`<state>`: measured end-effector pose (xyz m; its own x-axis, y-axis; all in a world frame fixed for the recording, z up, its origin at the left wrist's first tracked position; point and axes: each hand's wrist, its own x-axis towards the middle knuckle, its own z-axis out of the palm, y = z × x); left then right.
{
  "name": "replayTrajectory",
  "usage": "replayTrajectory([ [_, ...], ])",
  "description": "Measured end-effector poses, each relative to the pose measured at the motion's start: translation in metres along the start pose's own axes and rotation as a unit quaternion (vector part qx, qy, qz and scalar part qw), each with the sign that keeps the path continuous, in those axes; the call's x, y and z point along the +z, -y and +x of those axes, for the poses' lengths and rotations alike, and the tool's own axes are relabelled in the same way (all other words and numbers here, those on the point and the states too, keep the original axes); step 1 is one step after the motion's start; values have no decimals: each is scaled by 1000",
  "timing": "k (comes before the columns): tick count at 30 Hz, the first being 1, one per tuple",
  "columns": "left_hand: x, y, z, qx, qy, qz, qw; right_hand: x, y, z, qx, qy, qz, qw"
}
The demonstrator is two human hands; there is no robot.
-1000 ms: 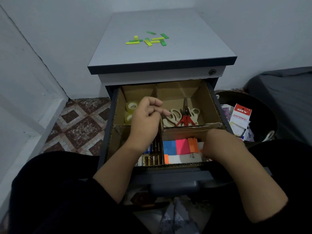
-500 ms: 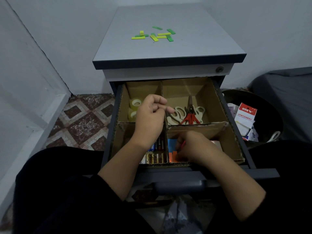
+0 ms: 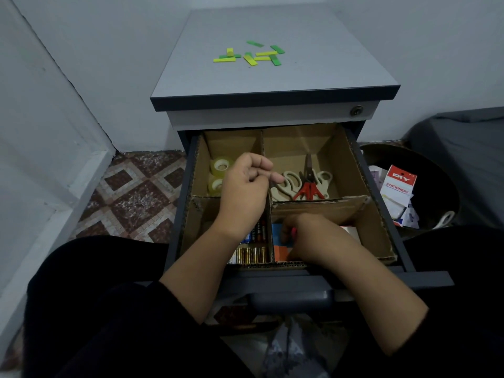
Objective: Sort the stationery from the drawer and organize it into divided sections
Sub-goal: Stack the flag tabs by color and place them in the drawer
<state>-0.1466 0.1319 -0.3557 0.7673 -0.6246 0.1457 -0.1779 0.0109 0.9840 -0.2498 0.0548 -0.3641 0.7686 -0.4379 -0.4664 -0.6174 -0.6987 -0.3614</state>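
Sticky notes point(image 3: 281, 251) under right hand point(image 3: 313, 238) fingers point(image 3: 286, 230), touching.

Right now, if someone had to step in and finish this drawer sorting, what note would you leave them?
Left hand: loosely curled above the centre divider; whether it holds anything is unclear.
Right hand: down in the front right section, fingers on the sticky notes.
Sorted so far: tape rolls back left, scissors back right, batteries front left.
Left to do: tidy the sticky notes; the green and yellow tabs on the cabinet top probably need a section too.
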Motion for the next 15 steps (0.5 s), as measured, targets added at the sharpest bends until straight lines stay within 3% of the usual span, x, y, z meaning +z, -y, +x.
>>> replayTrajectory([
  [10, -1, -1, -2, -7, 3, 11, 1000, -6, 0, -2, 14, 24, 13, 1000],
  [15, 0, -1, -5, -1, 35, 46, 998, -34, -35, -27, 120, -48, 86, 988],
])
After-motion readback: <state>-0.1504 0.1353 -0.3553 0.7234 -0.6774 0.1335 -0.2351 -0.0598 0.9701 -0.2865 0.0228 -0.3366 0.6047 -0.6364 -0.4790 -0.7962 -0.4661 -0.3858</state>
